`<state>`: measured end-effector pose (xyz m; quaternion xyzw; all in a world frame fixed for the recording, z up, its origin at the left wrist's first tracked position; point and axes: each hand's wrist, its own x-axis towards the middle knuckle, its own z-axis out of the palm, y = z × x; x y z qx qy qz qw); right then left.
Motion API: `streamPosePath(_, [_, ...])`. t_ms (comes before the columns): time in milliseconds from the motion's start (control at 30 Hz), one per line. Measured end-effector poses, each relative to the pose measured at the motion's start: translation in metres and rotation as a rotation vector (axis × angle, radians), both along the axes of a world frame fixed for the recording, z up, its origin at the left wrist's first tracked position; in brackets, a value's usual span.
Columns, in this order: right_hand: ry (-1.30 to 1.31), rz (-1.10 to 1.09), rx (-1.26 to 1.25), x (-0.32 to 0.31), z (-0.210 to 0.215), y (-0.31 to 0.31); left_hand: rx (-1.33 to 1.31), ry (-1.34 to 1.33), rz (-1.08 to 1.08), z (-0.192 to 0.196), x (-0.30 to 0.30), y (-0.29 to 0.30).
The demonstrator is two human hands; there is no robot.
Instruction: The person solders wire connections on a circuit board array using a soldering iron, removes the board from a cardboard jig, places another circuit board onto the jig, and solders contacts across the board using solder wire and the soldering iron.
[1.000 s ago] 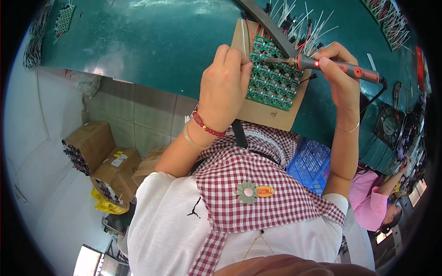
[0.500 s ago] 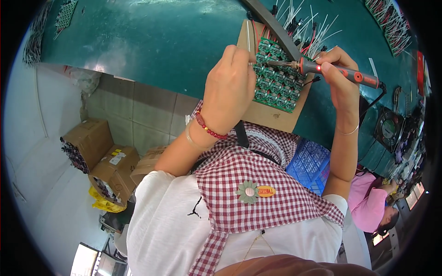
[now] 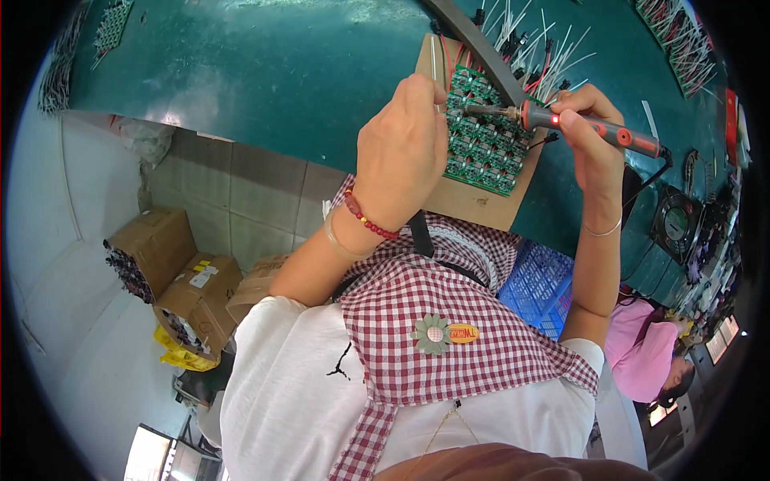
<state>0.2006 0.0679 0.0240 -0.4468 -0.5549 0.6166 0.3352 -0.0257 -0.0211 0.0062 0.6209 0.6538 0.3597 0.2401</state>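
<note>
My right hand (image 3: 592,132) grips a grey and red soldering iron (image 3: 589,127) with a small red light on it. The iron's tip rests over the upper left part of a green circuit board panel (image 3: 485,156), packed with small components. Beside the panel's left edge, my left hand (image 3: 405,144) is closed in a pinch around a thin white wire (image 3: 434,58), whose length rises past the fingertips. The wire's lower end is hidden by the fingers. Under the panel lies a brown board (image 3: 481,207) on the green table.
A dark curved bar (image 3: 481,50) arches over the panel's top. White wires with black connectors (image 3: 521,48) bunch behind it. More wired boards (image 3: 678,44) lie far right, near a small fan (image 3: 676,215). Cardboard boxes (image 3: 196,297) stand left; a blue basket (image 3: 536,280) is below the table edge.
The iron's tip and my left fingers have shifted very slightly over the panel. Both hands keep their holds.
</note>
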Motion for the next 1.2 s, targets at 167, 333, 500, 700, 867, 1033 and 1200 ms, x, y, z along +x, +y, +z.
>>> streamPosePath(167, [0.001, 0.039, 0.003, 0.001, 0.002, 0.001, 0.022, -0.025, 0.002, -0.004, -0.001, 0.002])
streamPosePath(333, [0.119, -0.105, 0.146, 0.017, 0.018, -0.009, -0.005, -0.059, 0.154, 0.008, -0.013, -0.004])
streamPosePath(500, [0.077, -0.032, 0.421, -0.006, 0.027, -0.049, -0.172, -0.579, 0.098, 0.023, -0.009, -0.029])
streamPosePath(700, [0.003, 0.199, 0.557, -0.038, 0.023, -0.071, -0.281, -0.880, -0.160, 0.041, 0.006, -0.048])
streamPosePath(867, [0.031, 0.130, 0.554, -0.041, 0.024, -0.077, -0.180, -0.880, -0.108, 0.042, 0.010, -0.048])
streamPosePath(1033, [-0.035, -0.089, 0.563, -0.022, 0.035, -0.080, -0.101, -0.503, -0.093, 0.040, -0.019, -0.043])
streamPosePath(1200, [-0.104, -0.229, 0.550, -0.008, 0.025, -0.104, 0.024, -0.123, 0.128, 0.010, -0.043, -0.036])
